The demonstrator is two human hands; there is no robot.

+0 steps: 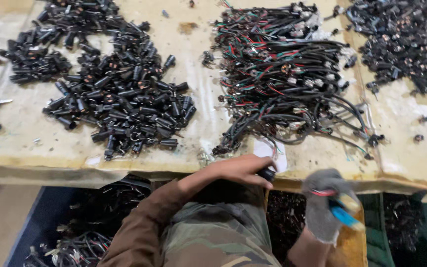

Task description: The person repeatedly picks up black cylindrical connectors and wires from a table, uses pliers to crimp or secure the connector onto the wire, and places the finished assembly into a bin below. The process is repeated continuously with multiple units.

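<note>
Pinching a small black part (267,173) between its fingertips, the bare left hand (240,169) sits at the near edge of the worn table (30,148), just below a tangle of wires (282,74). Beside it, the gloved right hand (324,205) is closed around a blue-handled tool (344,215), blurred. A heap of black caps (124,99) lies to the left.

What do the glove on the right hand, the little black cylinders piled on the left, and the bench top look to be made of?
Glove on the right hand: grey knitted fabric, fuzzy, matte surface. Black cylinders: probably moulded plastic with a dull sheen; coppery glints at some ends suggest metal inside. Bench top: looks like a worn, stained beige sheet over board, its layered front edge showing; exact material unclear.
</note>
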